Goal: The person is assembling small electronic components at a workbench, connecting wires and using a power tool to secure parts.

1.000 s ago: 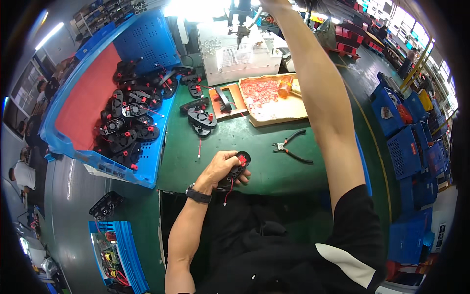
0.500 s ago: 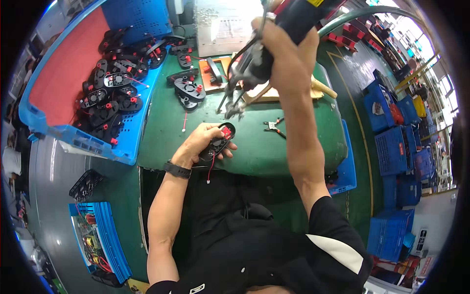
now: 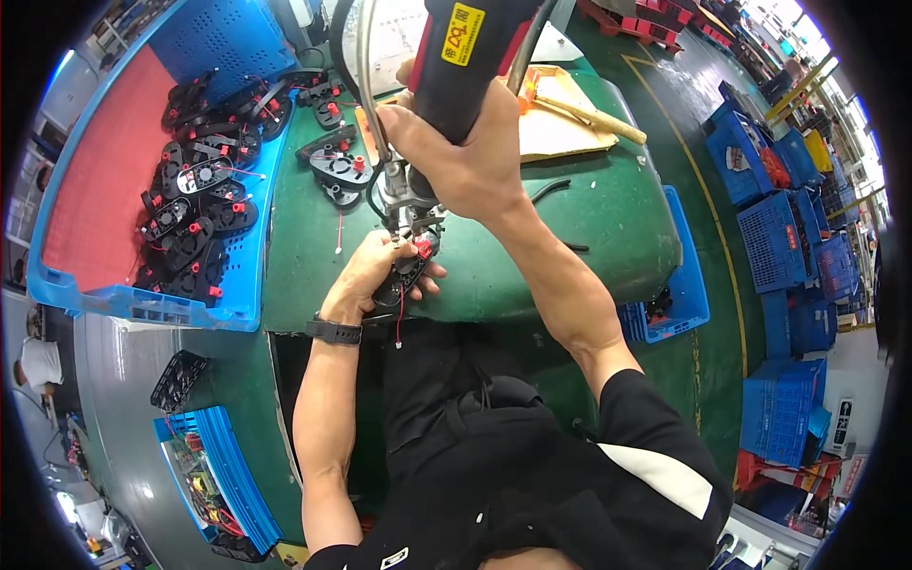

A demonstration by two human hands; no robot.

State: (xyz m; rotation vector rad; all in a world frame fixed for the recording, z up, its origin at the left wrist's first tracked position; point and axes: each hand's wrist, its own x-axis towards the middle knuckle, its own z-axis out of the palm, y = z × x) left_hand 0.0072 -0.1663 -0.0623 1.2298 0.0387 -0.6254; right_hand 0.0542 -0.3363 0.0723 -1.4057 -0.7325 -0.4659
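My left hand [image 3: 363,274], wearing a dark wristband, grips a small black plastic housing [image 3: 407,274] at the table's near edge. A red piece [image 3: 425,246] sits at the housing's far end, and a thin red wire hangs from it. My right hand [image 3: 470,176] is wrapped round the black body of a power screwdriver [image 3: 448,103], held upright. Its metal nose [image 3: 407,204] is right above the housing, beside my left fingertips; whether the bit touches cannot be made out. Pliers [image 3: 551,188] lie on the table, partly covered by my right forearm.
A blue crate [image 3: 142,309] full of black housings stands at the left. More housings [image 3: 342,167] lie on the green table [image 3: 608,256]. A wooden handle [image 3: 608,123] rests on cardboard at the back. Another blue crate [image 3: 698,275] is beside the table's right edge.
My right hand has brought the screwdriver left and down, over the housing. My left hand still grips the housing in nearly the same place. The pliers are now partly hidden.
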